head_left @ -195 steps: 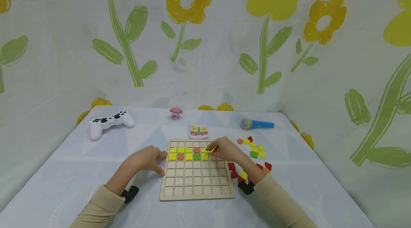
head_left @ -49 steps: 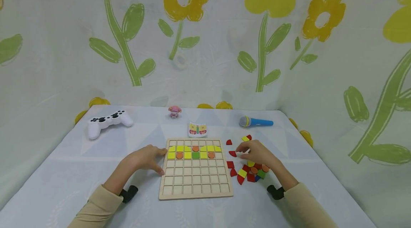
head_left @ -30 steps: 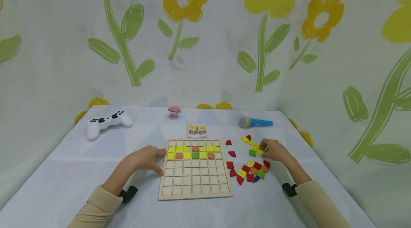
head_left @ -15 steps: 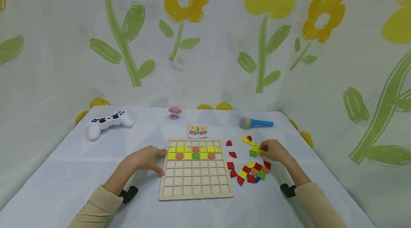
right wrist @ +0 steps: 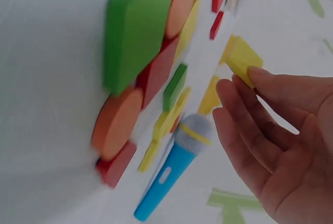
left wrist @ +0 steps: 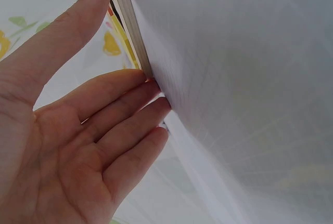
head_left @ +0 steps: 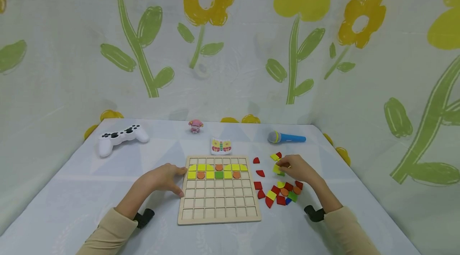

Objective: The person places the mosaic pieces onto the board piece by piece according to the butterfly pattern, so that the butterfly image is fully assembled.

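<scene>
Two hands show in the head view: the left hand [head_left: 165, 181], thumb and fingers apart, touches the left edge of the board [head_left: 219, 203]; the right hand [head_left: 298, 168] partly hides the loose tiles [head_left: 284, 191]. From the left wrist, fingertips meet the board's edge; light, steady contact should stop slipping, though its top is barely visible. From the right wrist, thumb and fingers pinch a yellow tile [right wrist: 243, 60] among them, best kept level; the board is mostly cut off.

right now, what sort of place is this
Probably a play or activity corner, perhaps staged for recording: a flower-printed backdrop surrounds a covered table, where a wooden grid board holds coloured tiles.
</scene>
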{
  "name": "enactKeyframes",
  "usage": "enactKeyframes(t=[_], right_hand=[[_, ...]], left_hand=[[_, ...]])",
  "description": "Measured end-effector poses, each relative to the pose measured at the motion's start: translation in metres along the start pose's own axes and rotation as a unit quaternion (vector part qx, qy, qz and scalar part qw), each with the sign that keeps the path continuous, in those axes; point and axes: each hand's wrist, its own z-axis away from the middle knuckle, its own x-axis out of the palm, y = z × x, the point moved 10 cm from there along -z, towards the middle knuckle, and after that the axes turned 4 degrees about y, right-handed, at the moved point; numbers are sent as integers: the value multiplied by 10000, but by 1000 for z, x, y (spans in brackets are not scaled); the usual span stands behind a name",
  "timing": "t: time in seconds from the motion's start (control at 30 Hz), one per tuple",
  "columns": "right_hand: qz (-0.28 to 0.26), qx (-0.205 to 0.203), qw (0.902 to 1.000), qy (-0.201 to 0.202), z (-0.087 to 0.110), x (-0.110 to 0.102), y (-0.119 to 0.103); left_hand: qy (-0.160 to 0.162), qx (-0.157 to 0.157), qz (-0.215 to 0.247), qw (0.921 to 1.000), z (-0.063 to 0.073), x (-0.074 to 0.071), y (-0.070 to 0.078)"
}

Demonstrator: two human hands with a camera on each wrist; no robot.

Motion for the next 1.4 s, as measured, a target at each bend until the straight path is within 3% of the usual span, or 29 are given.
enactKeyframes(t=[0.4,0.87,1.4], right_hand=[[-375,-756,9962,-201,-14,31,-41],[-587,-493,9953,-587,-33,57,-66],[-219,-721,9967,-292,-40,58,-76]], left_hand=[[66,91,36,9999,1,1,1],[29,-23,52,10000,0,2,-2],[57,166,30,9998,1,-2,3]])
